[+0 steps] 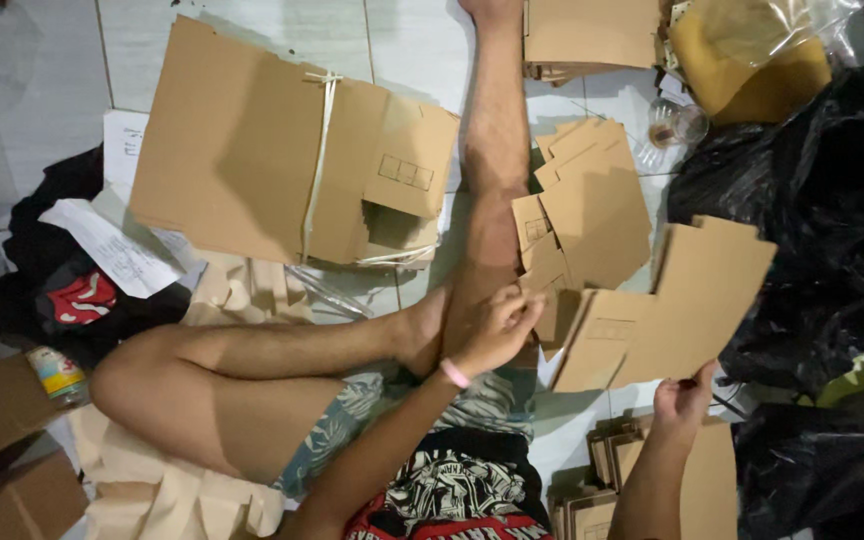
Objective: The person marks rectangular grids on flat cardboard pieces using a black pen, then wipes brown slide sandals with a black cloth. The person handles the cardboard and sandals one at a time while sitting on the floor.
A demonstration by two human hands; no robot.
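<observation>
My right hand (680, 398) grips the lower edge of a flat cardboard box blank (687, 310), holding it up in front of me at the right. My left hand (492, 330), with a pink band on the wrist, rests by my knee and pinches the edge of a small cardboard blank (552, 305) at the bottom of a loose pile (592, 200). The pile lies on the floor to the right of my outstretched leg (492, 150).
A large bundle of flat cardboard tied with string (282, 160) lies left of my leg. Black plastic bags (812, 210) fill the right side. More stacked blanks (602, 490) sit below my right hand. Papers (112, 245), a bottle (57, 375) and dark cloth lie at left.
</observation>
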